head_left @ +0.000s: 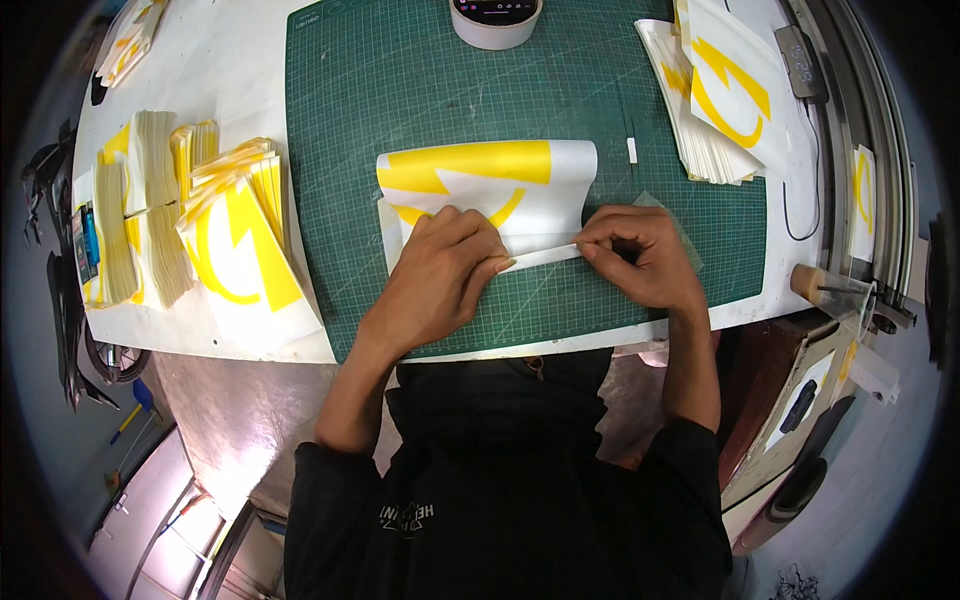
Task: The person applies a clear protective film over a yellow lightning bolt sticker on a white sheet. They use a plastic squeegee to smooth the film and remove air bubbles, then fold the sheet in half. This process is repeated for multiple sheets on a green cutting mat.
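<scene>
Cannot see the lower left of the yellow-and-white sheet (568, 185) behind the left fingers (470, 235), nor the right tip of the white strip (545, 256) inside the right fingers (632, 226). Cannot make out any join between sheet and strip. Cut off by the picture's top edge: the dark screen (495, 8), the worktop's (230, 60) far edge and part of the paper stack (695, 125) toward its right edge. Too small to read: markings on the cutting mat (450, 90).
</scene>
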A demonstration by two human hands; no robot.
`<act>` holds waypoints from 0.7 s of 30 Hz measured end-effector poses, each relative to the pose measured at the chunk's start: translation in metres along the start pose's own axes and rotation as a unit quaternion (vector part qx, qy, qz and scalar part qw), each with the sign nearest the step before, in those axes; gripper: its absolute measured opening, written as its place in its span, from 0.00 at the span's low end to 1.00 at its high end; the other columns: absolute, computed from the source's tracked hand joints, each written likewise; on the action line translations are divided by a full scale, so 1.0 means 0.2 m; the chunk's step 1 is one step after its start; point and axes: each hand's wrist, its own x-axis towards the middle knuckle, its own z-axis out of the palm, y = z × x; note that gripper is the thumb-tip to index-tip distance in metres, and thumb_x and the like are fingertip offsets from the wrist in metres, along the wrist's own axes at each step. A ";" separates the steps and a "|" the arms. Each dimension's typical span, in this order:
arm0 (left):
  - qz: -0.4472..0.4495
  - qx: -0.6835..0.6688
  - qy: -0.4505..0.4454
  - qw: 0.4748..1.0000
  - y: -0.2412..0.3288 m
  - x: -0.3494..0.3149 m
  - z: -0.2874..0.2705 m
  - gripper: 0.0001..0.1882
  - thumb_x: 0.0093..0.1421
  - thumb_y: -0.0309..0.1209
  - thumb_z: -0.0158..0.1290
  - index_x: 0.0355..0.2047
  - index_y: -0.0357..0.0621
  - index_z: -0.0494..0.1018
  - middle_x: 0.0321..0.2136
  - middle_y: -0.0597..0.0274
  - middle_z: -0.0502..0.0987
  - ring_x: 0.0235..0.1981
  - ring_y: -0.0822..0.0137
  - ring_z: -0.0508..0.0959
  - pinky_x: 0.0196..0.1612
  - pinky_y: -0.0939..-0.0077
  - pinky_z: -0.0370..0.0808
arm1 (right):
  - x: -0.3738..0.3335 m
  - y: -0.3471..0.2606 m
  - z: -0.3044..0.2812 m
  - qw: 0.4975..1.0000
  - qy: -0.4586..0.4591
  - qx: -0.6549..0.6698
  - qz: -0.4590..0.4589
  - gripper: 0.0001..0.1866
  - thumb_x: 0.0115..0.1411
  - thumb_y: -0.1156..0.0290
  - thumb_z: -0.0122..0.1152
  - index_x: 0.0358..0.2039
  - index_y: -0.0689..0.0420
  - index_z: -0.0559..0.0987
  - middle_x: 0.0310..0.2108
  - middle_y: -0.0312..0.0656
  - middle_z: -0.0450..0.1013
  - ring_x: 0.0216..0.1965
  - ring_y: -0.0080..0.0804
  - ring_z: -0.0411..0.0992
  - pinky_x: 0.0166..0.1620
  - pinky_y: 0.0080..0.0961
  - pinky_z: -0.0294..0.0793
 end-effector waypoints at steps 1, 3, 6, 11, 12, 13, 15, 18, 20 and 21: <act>0.000 0.001 0.001 1.000 0.00 0.00 0.00 0.05 0.64 0.26 0.61 0.37 0.38 0.80 0.37 0.57 0.78 0.41 0.54 0.73 0.48 0.61 0.70 | 0.00 0.00 0.00 1.000 -0.001 0.003 -0.001 0.03 0.61 0.79 0.69 0.35 0.63 0.87 0.28 0.34 0.79 0.24 0.15 0.70 0.27 0.18 0.66; -0.001 -0.002 0.000 1.000 0.00 0.00 0.00 0.04 0.63 0.26 0.61 0.37 0.38 0.80 0.38 0.57 0.78 0.41 0.54 0.73 0.48 0.61 0.70 | 0.00 0.00 0.00 1.000 -0.002 0.012 -0.001 0.03 0.61 0.79 0.69 0.35 0.63 0.87 0.28 0.34 0.79 0.24 0.14 0.69 0.26 0.17 0.66; -0.001 0.000 -0.002 1.000 0.00 0.00 0.00 0.04 0.63 0.26 0.61 0.37 0.39 0.80 0.38 0.57 0.78 0.40 0.54 0.73 0.47 0.61 0.70 | 0.00 0.00 0.00 1.000 -0.006 0.022 0.000 0.03 0.61 0.80 0.68 0.35 0.63 0.87 0.28 0.33 0.79 0.24 0.13 0.69 0.25 0.16 0.65; 0.026 0.002 0.017 1.000 -0.01 0.00 0.01 0.06 0.65 0.29 0.61 0.37 0.38 0.79 0.34 0.56 0.75 0.36 0.55 0.73 0.44 0.59 0.69 | 0.00 0.01 0.00 1.000 -0.005 0.021 0.006 0.05 0.60 0.80 0.69 0.36 0.63 0.88 0.28 0.32 0.78 0.23 0.12 0.68 0.25 0.17 0.64; 0.026 0.002 0.018 0.999 -0.01 0.00 0.01 0.06 0.65 0.29 0.61 0.37 0.38 0.79 0.34 0.56 0.75 0.36 0.55 0.73 0.44 0.59 0.69 | 0.00 0.01 0.00 1.000 -0.004 0.025 0.004 0.05 0.60 0.80 0.69 0.36 0.62 0.88 0.28 0.33 0.78 0.23 0.12 0.68 0.25 0.17 0.65; 0.026 0.002 0.020 0.999 -0.01 0.00 0.01 0.06 0.65 0.29 0.61 0.37 0.38 0.80 0.34 0.56 0.75 0.36 0.55 0.73 0.44 0.59 0.69 | 0.00 0.01 0.00 1.000 -0.003 0.028 0.001 0.06 0.59 0.80 0.69 0.37 0.62 0.88 0.28 0.33 0.79 0.23 0.12 0.68 0.25 0.17 0.65; 0.011 0.001 0.008 1.000 -0.01 0.00 0.01 0.05 0.64 0.27 0.61 0.37 0.39 0.80 0.37 0.57 0.77 0.39 0.55 0.73 0.47 0.61 0.70 | 0.00 0.01 0.00 0.999 -0.002 0.032 -0.007 0.06 0.59 0.80 0.69 0.37 0.62 0.89 0.28 0.33 0.79 0.23 0.13 0.68 0.25 0.17 0.65; 0.003 0.004 0.003 1.000 0.00 0.00 0.00 0.04 0.63 0.26 0.61 0.37 0.39 0.80 0.37 0.58 0.78 0.41 0.55 0.74 0.48 0.61 0.71 | 0.00 0.02 -0.01 0.999 -0.002 0.030 -0.019 0.07 0.58 0.80 0.70 0.37 0.61 0.89 0.28 0.34 0.80 0.23 0.14 0.69 0.25 0.17 0.66; 0.003 0.004 0.003 1.000 -0.01 0.00 0.01 0.04 0.63 0.26 0.61 0.36 0.39 0.80 0.37 0.58 0.78 0.41 0.55 0.74 0.48 0.62 0.71 | 0.00 0.02 -0.01 0.999 -0.002 0.029 -0.017 0.07 0.57 0.80 0.70 0.37 0.60 0.90 0.29 0.35 0.82 0.24 0.14 0.71 0.25 0.17 0.67; 0.002 0.003 0.003 1.000 -0.01 0.00 0.01 0.04 0.63 0.26 0.61 0.36 0.39 0.80 0.37 0.58 0.78 0.41 0.55 0.74 0.48 0.62 0.71 | 0.00 0.02 -0.01 0.999 -0.001 0.023 -0.025 0.07 0.57 0.80 0.70 0.37 0.60 0.90 0.29 0.35 0.82 0.24 0.15 0.71 0.25 0.17 0.67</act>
